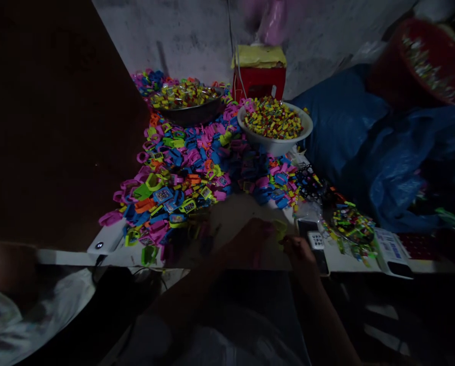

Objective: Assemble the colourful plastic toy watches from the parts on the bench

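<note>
In the dim head view, my left hand (254, 232) is closed over the front of the table, its fingertips at a yellow-green toy watch (279, 230). My right hand (299, 251) is curled in a pinch at the lower side of that watch. Whatever small piece it pinches is too dark to make out. Left of my hands spreads a heap of plastic toy watches (174, 195) in pink, blue, green and orange, some with picture faces. A pink piece lies in shadow below my left hand.
Behind stand a white bowl (307, 123) and a dark metal bowl (185, 116), both full of small yellow and red pieces. A phone (321, 262) lies by my right hand, and a white device (104, 240) at left. Blue plastic sacks (337, 117) and a red stool (260, 76) stand beyond.
</note>
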Available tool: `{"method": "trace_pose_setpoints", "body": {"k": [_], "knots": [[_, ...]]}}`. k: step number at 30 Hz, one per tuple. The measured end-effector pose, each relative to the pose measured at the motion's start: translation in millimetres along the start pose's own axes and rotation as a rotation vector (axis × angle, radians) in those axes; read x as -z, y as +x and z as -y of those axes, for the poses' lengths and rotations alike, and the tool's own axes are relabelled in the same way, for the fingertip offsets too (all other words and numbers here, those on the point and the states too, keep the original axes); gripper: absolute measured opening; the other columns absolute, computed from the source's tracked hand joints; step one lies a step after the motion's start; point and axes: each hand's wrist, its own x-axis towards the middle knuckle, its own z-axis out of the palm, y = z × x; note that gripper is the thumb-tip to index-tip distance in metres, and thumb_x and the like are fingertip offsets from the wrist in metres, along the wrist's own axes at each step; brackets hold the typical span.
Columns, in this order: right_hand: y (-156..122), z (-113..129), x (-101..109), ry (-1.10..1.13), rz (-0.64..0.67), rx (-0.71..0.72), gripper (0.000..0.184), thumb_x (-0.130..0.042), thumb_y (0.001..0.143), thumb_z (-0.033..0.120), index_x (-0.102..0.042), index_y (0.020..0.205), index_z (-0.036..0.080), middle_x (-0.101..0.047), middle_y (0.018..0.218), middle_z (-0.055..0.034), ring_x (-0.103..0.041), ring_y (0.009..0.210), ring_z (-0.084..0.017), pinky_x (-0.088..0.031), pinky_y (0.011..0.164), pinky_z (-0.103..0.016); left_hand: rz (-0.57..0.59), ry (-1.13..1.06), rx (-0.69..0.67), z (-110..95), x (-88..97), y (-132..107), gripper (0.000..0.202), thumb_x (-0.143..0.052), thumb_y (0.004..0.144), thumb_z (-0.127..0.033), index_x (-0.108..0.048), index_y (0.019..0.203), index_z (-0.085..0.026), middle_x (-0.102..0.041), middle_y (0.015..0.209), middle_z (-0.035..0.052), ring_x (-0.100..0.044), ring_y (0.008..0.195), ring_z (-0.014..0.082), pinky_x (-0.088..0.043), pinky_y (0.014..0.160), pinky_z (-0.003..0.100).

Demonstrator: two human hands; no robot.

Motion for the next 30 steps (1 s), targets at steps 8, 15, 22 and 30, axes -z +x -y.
{"method": "trace_pose_setpoints", "body": {"k": [8, 15, 22, 30], "knots": [[-16.6, 47.2, -17.9, -0.088, 0.069, 0.121, 0.031, -0.049, 0.090, 0.041, -0.056, 0.112, 0.020, -0.068, 0.097, -0.0075, -0.065, 0.084, -0.020, -0.052, 0.074, -0.035, -0.018, -0.396, -0.038, -27.2, 40.6, -56.9, 0.058, -0.073, 0.073, -0.024, -0.046, 0.124, -0.021, -0.064, 0.105, 0.0064, -0.063, 0.096, 0.0183, -0.049, 0.082, 0.030], [-27.9, 65.2, -20.9, -0.125, -0.050, 0.263, 0.019, -0.055, 0.086, 0.036, -0.056, 0.099, 0.022, -0.066, 0.089, -0.0058, -0.063, 0.077, -0.019, -0.051, 0.068, -0.032, -0.025, -0.331, -0.061, -49.4, 57.9, -75.8, 0.042, -0.072, 0.077, -0.025, -0.055, 0.116, -0.020, -0.062, 0.115, 0.0081, -0.059, 0.107, 0.0198, -0.046, 0.091, 0.030], [-28.0, 70.6, -24.2, -0.168, 0.006, 0.340, 0.015, -0.053, 0.087, 0.031, -0.058, 0.096, 0.021, -0.067, 0.086, -0.0054, -0.061, 0.070, -0.017, -0.049, 0.062, -0.030, -0.016, -0.253, -0.027, -53.8, 59.7, -80.9, 0.039, -0.071, 0.079, -0.025, -0.054, 0.113, -0.020, -0.063, 0.112, 0.0069, -0.059, 0.105, 0.0199, -0.045, 0.089, 0.031], [-31.5, 68.7, -24.6, -0.153, -0.015, 0.365, 0.015, -0.052, 0.088, 0.034, -0.057, 0.096, 0.022, -0.067, 0.082, -0.0054, -0.063, 0.067, -0.017, -0.050, 0.056, -0.028, 0.013, -0.191, -0.054, -60.6, 67.9, -83.0, 0.035, -0.066, 0.082, -0.026, -0.051, 0.113, -0.021, -0.062, 0.110, 0.0073, -0.060, 0.102, 0.0202, -0.045, 0.089, 0.032]]}}
